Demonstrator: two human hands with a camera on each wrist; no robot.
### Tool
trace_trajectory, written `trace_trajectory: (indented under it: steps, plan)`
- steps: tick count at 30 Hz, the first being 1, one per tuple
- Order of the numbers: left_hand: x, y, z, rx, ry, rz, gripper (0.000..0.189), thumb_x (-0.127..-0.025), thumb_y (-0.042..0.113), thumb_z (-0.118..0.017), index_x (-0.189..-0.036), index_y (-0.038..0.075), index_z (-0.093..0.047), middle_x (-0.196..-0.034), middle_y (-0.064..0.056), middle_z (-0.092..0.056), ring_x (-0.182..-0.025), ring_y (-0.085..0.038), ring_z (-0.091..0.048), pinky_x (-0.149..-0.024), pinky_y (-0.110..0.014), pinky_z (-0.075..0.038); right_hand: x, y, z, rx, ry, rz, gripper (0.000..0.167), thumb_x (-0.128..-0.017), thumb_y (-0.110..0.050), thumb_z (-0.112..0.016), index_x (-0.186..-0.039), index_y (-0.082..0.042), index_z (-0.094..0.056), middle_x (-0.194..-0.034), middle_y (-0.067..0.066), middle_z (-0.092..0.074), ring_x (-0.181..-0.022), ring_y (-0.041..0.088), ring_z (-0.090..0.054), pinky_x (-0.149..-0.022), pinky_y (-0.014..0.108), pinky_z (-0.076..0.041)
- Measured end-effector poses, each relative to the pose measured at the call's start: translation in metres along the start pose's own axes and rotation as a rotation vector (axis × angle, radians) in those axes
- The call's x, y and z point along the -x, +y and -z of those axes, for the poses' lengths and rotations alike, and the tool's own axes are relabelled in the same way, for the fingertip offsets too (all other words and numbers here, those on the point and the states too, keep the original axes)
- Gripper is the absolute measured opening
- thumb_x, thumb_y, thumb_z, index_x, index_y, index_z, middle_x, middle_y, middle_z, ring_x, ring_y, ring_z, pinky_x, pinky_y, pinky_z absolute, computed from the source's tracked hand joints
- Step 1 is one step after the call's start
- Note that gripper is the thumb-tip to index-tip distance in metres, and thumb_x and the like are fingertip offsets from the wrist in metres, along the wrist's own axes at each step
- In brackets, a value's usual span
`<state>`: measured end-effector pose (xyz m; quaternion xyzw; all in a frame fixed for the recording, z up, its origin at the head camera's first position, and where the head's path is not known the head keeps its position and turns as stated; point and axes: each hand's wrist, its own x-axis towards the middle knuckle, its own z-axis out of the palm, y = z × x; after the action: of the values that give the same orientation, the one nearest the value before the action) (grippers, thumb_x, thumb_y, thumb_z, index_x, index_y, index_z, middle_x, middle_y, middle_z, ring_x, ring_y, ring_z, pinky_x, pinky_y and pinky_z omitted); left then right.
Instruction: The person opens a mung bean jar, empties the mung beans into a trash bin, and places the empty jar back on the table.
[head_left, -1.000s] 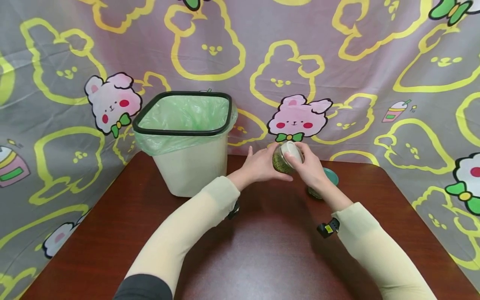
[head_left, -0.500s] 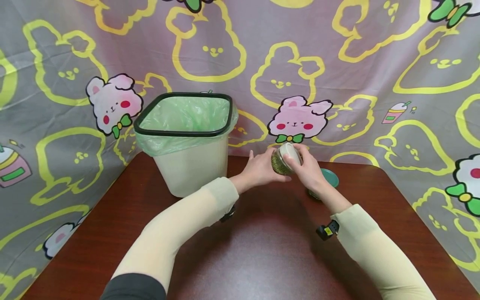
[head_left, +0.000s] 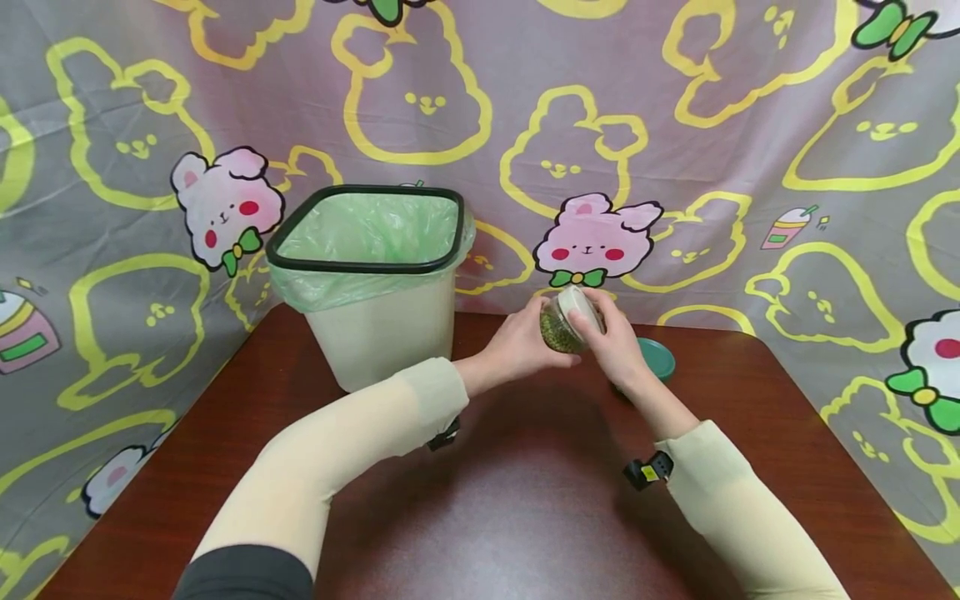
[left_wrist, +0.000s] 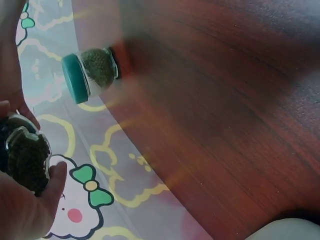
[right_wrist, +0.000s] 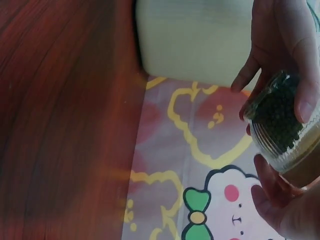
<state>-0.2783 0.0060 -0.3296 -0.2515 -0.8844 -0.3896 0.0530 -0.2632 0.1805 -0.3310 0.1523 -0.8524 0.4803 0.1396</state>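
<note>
Above the far part of the table, a clear glass jar (head_left: 557,331) of small green grains is held tilted between both hands. My left hand (head_left: 516,340) grips the jar's body from the left, its thumb along the near side. From the right, my right hand (head_left: 619,348) holds the whitish lid (head_left: 578,305), with the thumb laid across it. In the right wrist view, the jar (right_wrist: 278,116) shows its dark green contents, with fingers around both ends. A second jar (left_wrist: 100,68) with a teal lid (head_left: 657,359) stands on the table behind the right wrist, partly hidden in the head view.
A cream bin (head_left: 386,333) with a black rim and green liner bag (head_left: 352,287) stands at the back left, close to the left hand. A patterned cloth (head_left: 697,108) hangs behind and beside the dark wooden table (head_left: 517,517).
The left forearm and elbow have swung a little outward to the left. Both hands keep hold of the jar and lid, with only a slight shift in the jar's position.
</note>
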Motion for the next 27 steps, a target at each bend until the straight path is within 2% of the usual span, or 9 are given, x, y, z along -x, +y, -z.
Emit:
trace_trajectory:
  steps: [5, 11, 16, 20, 23, 27]
  plan:
    - [0.007, 0.003, 0.004, -0.008, 0.023, 0.005, 0.09, -0.069, 0.041, -0.086, -0.137, 0.005, -0.039, -0.121, -0.006, -0.056, -0.098, -0.015, -0.058, -0.083, -0.028, -0.05, 0.003, -0.006, -0.004, -0.025, 0.053, -0.013, 0.058, -0.095, -0.036, -0.056, -0.141, -0.002, -0.045, -0.13, 0.021, -0.052, -0.113, 0.033, -0.05, -0.092, 0.049, -0.041]
    - [0.013, 0.003, 0.008, -0.01, 0.026, 0.0, 0.089, -0.069, 0.041, -0.086, -0.136, 0.005, -0.039, -0.12, -0.005, -0.055, -0.098, -0.014, -0.057, -0.085, -0.029, -0.051, 0.009, -0.012, -0.005, 0.032, 0.081, -0.041, 0.058, -0.094, -0.037, -0.058, -0.137, 0.0, -0.051, -0.129, 0.021, -0.053, -0.114, 0.033, -0.049, -0.094, 0.05, -0.04]
    - [0.015, 0.004, 0.012, -0.041, 0.008, -0.015, 0.088, -0.069, 0.042, -0.086, -0.133, 0.005, -0.04, -0.117, -0.004, -0.055, -0.096, -0.014, -0.058, -0.084, -0.029, -0.051, 0.011, -0.016, -0.006, 0.031, 0.096, -0.033, 0.056, -0.092, -0.038, -0.062, -0.133, 0.0, -0.055, -0.121, 0.021, -0.055, -0.107, 0.032, -0.05, -0.085, 0.048, -0.045]
    - [0.014, 0.005, 0.014, -0.075, 0.002, -0.024, 0.088, -0.067, 0.046, -0.087, -0.132, 0.005, -0.043, -0.115, -0.003, -0.057, -0.094, -0.013, -0.058, -0.082, -0.028, -0.051, 0.012, -0.016, -0.007, -0.011, 0.128, -0.026, 0.054, -0.09, -0.036, -0.066, -0.129, 0.001, -0.057, -0.114, 0.018, -0.056, -0.098, 0.027, -0.051, -0.077, 0.038, -0.046]
    - [0.013, 0.003, 0.015, -0.102, -0.002, -0.048, 0.089, -0.066, 0.048, -0.086, -0.132, 0.006, -0.043, -0.113, -0.002, -0.058, -0.093, -0.013, -0.058, -0.08, -0.027, -0.051, 0.013, -0.015, -0.009, -0.036, 0.149, -0.015, 0.053, -0.088, -0.034, -0.067, -0.126, 0.001, -0.059, -0.112, 0.017, -0.056, -0.096, 0.024, -0.051, -0.075, 0.033, -0.044]
    - [0.013, -0.003, 0.014, -0.132, 0.013, -0.12, 0.088, -0.065, 0.049, -0.086, -0.129, 0.006, -0.045, -0.108, 0.0, -0.059, -0.088, -0.011, -0.058, -0.075, -0.025, -0.051, 0.013, -0.013, -0.011, -0.049, 0.159, 0.016, 0.05, -0.087, -0.032, -0.069, -0.124, 0.001, -0.06, -0.112, 0.016, -0.056, -0.098, 0.024, -0.049, -0.077, 0.036, -0.043]
